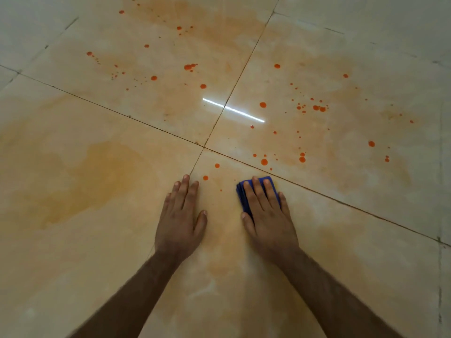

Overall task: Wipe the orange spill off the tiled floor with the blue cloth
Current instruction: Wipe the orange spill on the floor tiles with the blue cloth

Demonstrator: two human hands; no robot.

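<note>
Left hand: flat on floor, fingers straight, holding nothing.
Right hand: flat on cloth, fingers straight, pressing, not curled round it.
Cloth: blue, folded, under right hand, just beside the tile joint.
Smear: pale orange, at 9 o'clock from left hand.
Drops: orange, scattered 10 to 2 o'clock beyond both hands.

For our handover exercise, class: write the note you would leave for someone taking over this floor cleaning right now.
Left hand: flat on the floor, fingers straight, holding nothing.
Right hand: pressing flat on the folded blue cloth, near where four tiles meet.
Done: only pale orange smears show around the hands.
Left: orange drops dot the tiles ahead, two small ones between the hands, and a wide orange stain lies to the left.
</note>
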